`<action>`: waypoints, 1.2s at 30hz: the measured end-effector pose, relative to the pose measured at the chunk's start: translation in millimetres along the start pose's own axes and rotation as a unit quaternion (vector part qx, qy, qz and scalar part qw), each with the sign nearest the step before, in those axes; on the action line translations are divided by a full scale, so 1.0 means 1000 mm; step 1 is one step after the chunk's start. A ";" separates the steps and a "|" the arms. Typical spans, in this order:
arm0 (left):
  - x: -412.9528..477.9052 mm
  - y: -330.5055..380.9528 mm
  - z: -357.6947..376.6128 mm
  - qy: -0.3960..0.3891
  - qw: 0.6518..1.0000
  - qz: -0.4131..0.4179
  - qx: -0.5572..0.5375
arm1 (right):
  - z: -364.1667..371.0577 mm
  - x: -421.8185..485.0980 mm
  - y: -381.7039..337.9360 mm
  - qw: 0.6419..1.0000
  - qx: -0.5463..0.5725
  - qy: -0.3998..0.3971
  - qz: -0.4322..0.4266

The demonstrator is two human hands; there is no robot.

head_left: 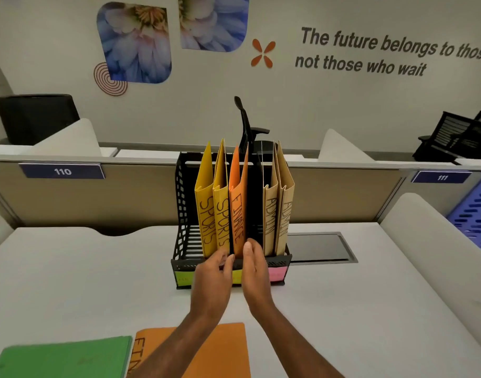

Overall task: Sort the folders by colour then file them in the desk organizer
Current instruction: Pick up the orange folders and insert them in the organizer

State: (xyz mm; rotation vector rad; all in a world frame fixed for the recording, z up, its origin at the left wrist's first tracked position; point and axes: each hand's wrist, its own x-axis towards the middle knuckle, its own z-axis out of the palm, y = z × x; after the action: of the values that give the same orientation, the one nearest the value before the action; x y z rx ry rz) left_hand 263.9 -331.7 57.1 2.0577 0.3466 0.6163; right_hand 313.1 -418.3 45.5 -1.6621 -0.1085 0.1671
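Note:
A black mesh desk organizer (182, 214) stands at the middle of the desk. Upright in it are two yellow SPORTS folders (206, 219), an orange FINANCE folder (238, 214) and two tan ADMIN folders (277, 214). My left hand (213, 274) and my right hand (254, 264) reach to the organizer's front, fingers straight, at the bottom of the orange folder's spine, one on each side. Flat at the desk's near edge lie a green folder (62, 358) and another orange folder (228, 347), partly under my forearms.
Coloured sticky labels (277, 274) mark the organizer's front. A dark cable hatch (318, 246) is set in the desk to its right. A beige partition (97, 195) runs behind, a blue mesh tray (473, 216) sits far right, and office chairs stand beyond.

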 end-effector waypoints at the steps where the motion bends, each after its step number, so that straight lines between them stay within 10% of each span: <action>1: -0.009 -0.003 -0.005 0.003 1.000 0.002 0.021 | -0.003 -0.011 0.002 1.000 -0.017 0.002 -0.007; 13: -0.143 -0.068 -0.069 -0.066 0.977 0.005 0.204 | -0.039 -0.153 0.084 0.958 -0.278 -0.049 -0.048; 21: -0.226 -0.097 -0.112 -0.106 0.946 -0.133 0.277 | -0.059 -0.229 0.119 0.919 -0.369 -0.141 -0.002; 36: -0.235 -0.099 -0.139 -0.025 0.911 -0.407 0.053 | -0.065 -0.283 0.143 0.861 -0.449 -0.231 0.062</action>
State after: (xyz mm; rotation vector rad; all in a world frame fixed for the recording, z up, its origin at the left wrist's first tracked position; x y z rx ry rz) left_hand -9.3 -291.0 -33.0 1.7934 1.1480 0.0271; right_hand 42.0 -544.1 -77.8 -2.5351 -0.5055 0.6989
